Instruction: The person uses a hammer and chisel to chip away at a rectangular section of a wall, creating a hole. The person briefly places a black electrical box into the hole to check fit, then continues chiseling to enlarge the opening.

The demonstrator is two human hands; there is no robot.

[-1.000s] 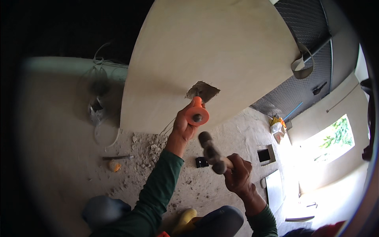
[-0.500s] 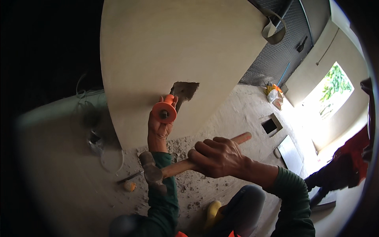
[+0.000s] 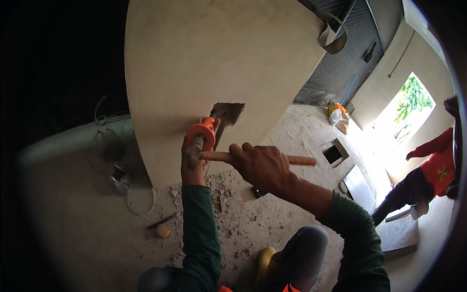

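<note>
My left hand (image 3: 191, 173) is wrapped around a chisel with an orange grip and round hand guard (image 3: 209, 135). The chisel's tip points into a ragged hole (image 3: 234, 113) cut in the pale wall (image 3: 214, 53). In my right hand (image 3: 262, 168) is a hammer by its wooden handle (image 3: 302, 160). The metal hammer head (image 3: 193, 155) is at the chisel's butt end, in front of the guard; it looks in contact there. Part of the left palm and the chisel's tip are hidden.
Broken rubble (image 3: 228, 209) litters the floor below the wall. A dark bar (image 3: 163, 220) lies beside a small orange-and-pale lump (image 3: 163, 231). At right are a square floor opening (image 3: 333, 153), a leaning panel (image 3: 358, 187) and a person in red (image 3: 435, 168).
The hammer has swung up and forward from above my left forearm to the chisel's end. The chisel stays at the hole. The person at right shows more fully.
</note>
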